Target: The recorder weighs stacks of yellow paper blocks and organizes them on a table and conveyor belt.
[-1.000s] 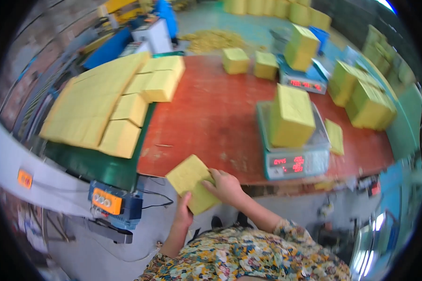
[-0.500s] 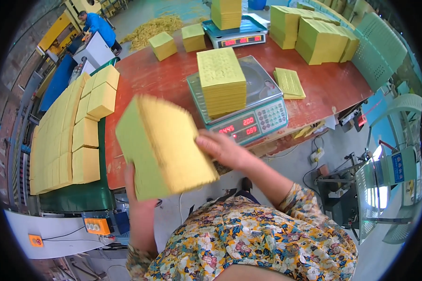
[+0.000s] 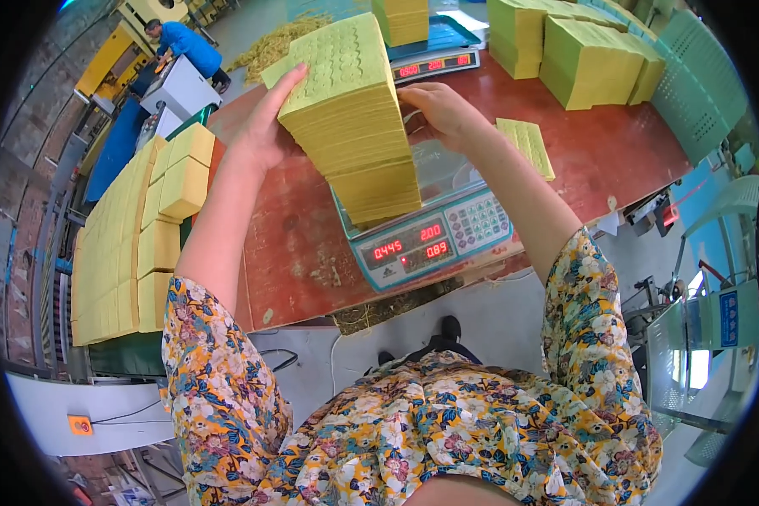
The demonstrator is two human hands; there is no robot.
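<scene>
A thick stack of yellow embossed paper [image 3: 346, 110] is between my hands, set on top of another yellow paper stack [image 3: 375, 190] on the scale. My left hand [image 3: 274, 114] grips its left side, thumb lying on the top sheet. Against its right side, my right hand [image 3: 443, 110] presses with bent fingers, partly hidden behind the paper. The upper stack leans slightly and looks wider than the lower one. Under both is a digital scale [image 3: 481, 223] with a red lit display and a keypad.
A thin pile of yellow sheets [image 3: 527, 148] lies right of the scale. Behind stand a second scale [image 3: 434, 63] bearing paper and taller paper blocks [image 3: 590, 63]. Many paper bundles [image 3: 110, 261] are lined up at left. A person in blue [image 3: 190, 51] works at a far machine.
Both hands have carried the paper stack forward and up from in front of me onto the stack on the scale. It was tilted and blurred; now it stands nearly upright.
</scene>
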